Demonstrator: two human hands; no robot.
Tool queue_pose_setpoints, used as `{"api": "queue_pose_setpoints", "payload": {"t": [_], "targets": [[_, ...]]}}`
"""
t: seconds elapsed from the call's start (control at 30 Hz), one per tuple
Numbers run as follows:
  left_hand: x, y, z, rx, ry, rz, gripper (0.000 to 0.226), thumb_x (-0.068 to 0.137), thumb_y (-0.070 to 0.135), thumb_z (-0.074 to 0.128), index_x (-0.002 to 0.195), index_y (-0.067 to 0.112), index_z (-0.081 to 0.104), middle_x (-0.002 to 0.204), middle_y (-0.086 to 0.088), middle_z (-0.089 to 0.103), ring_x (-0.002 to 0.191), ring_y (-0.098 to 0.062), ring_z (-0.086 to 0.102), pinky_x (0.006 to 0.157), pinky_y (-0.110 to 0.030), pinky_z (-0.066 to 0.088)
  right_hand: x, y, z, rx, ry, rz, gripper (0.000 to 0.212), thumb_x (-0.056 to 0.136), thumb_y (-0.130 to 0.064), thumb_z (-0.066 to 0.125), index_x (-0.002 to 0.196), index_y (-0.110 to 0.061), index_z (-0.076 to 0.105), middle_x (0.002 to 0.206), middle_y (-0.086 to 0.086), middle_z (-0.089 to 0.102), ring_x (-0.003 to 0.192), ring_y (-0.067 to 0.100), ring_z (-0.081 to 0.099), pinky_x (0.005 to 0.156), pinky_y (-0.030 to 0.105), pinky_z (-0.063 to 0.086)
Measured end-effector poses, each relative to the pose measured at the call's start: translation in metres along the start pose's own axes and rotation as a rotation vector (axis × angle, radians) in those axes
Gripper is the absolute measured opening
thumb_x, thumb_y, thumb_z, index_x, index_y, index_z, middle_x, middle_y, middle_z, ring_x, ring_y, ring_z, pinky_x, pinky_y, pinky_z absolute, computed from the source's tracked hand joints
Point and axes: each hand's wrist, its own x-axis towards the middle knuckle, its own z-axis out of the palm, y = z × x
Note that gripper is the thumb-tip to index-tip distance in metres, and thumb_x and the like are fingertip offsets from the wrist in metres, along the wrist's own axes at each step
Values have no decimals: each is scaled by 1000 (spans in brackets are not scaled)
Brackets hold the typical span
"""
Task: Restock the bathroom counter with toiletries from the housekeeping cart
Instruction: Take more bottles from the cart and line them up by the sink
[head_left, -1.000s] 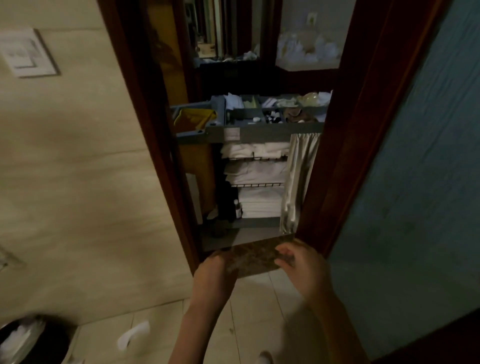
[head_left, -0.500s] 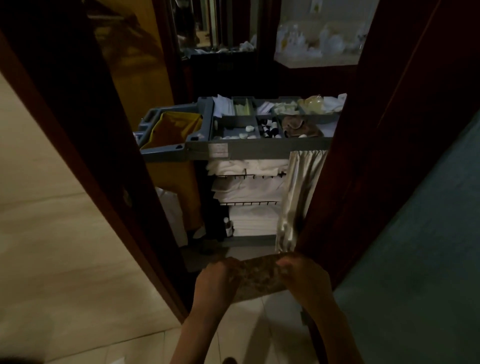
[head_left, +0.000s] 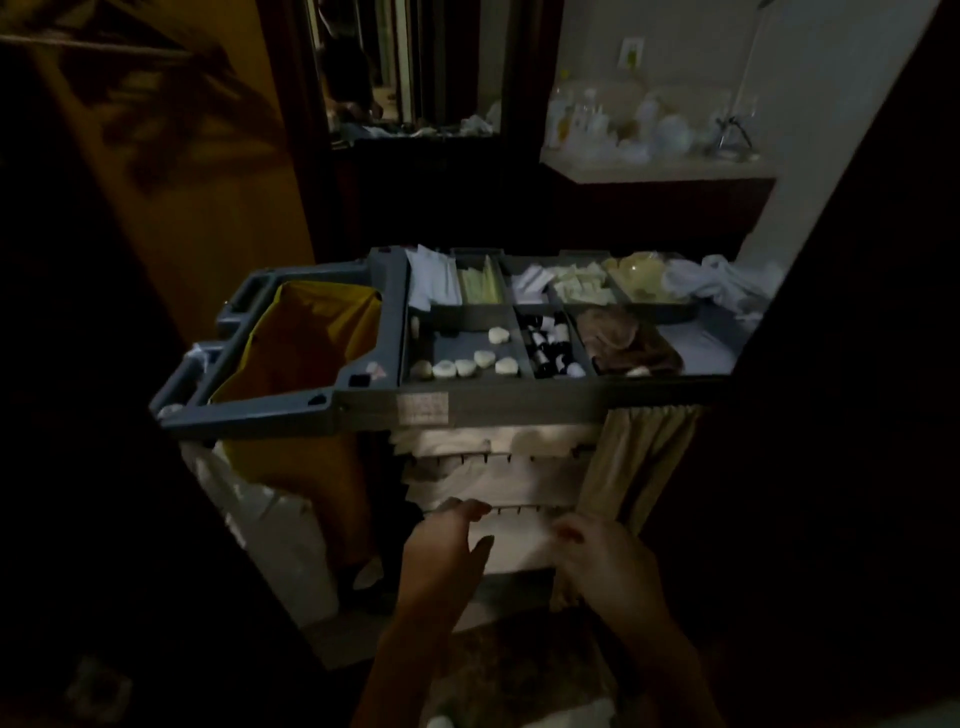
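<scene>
The grey housekeeping cart (head_left: 363, 402) stands just beyond the doorway, straight ahead. Its top tray holds round white soaps (head_left: 467, 365), small dark bottles with white caps (head_left: 549, 347), pale sachets (head_left: 577, 287) and a brown cloth (head_left: 629, 343). Folded white towels (head_left: 493, 449) fill the shelves below, beside a beige curtain (head_left: 641, 457). My left hand (head_left: 448, 553) and my right hand (head_left: 610, 569) hover side by side in front of the lower shelf. The fingers of both are relaxed and hold nothing.
A yellow laundry bag (head_left: 298, 343) hangs in the cart's left end, with a white plastic bag (head_left: 249, 514) below it. Dark wooden door frames close in on the left (head_left: 104, 467) and right (head_left: 831, 415). A far counter (head_left: 654, 169) carries bottles and white items.
The view has advanced through the doorway, so the cart is much nearer. My hands have moved apart and now sit in front of the towel shelves.
</scene>
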Motion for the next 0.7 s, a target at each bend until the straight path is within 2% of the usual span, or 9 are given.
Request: {"api": "queue_pose_setpoints", "payload": {"t": [0.07, 0.2, 0.3, 0.4, 0.5, 0.6, 0.7], "targets": [[36, -4, -15, -32, 32, 1, 38, 93, 28, 58, 130, 30, 52, 127, 11, 55, 105, -5, 58, 90, -22, 48, 37, -17, -5, -14, 25, -1, 28, 87, -34, 66, 114, -37, 60, 110, -18, 59, 99, 0, 55, 85, 19, 45], [88, -18, -27, -40, 115, 29, 35, 91, 29, 60, 126, 30, 56, 124, 13, 58, 113, -4, 53, 88, -15, 40, 94, -32, -9, 36, 36, -60, 30, 84, -25, 69, 111, -35, 63, 110, -17, 59, 101, 2, 56, 87, 24, 49], [113, -21, -24, -72, 103, 51, 33, 91, 26, 60, 124, 29, 58, 122, 13, 59, 109, -3, 54, 82, -11, 37, 116, -32, -5, 62, 20, -59, 29, 83, -23, 70, 110, -35, 63, 107, -21, 57, 98, -2, 54, 86, 20, 47], [135, -20, -16, -116, 62, 77, 30, 90, 25, 63, 119, 30, 61, 116, 13, 62, 102, -4, 57, 75, -13, 39, 131, -25, -3, 73, 4, -29, 26, 84, -25, 70, 107, -34, 63, 102, -22, 54, 96, -2, 54, 81, 16, 44], [160, -15, -8, -123, 49, 100, 31, 87, 23, 65, 117, 29, 63, 114, 13, 63, 102, -5, 57, 76, -13, 37, 148, -9, -8, 84, 5, 18, 24, 84, -26, 69, 106, -34, 64, 100, -21, 56, 95, -1, 56, 76, 15, 44], [184, -8, -3, -216, 53, 137, 29, 84, 16, 68, 111, 26, 67, 109, 12, 65, 99, -5, 60, 79, -13, 42, 166, 5, -16, 110, 45, 52, 21, 84, -22, 69, 103, -30, 66, 99, -18, 58, 91, -2, 57, 72, 11, 43], [203, -2, 3, -247, 67, 176, 28, 83, 15, 69, 109, 26, 69, 105, 12, 67, 95, -4, 62, 80, -20, 51, 194, 13, -26, 136, 77, 55, 22, 86, -18, 68, 106, -25, 66, 101, -14, 58, 90, -1, 57, 74, 14, 45]]}}
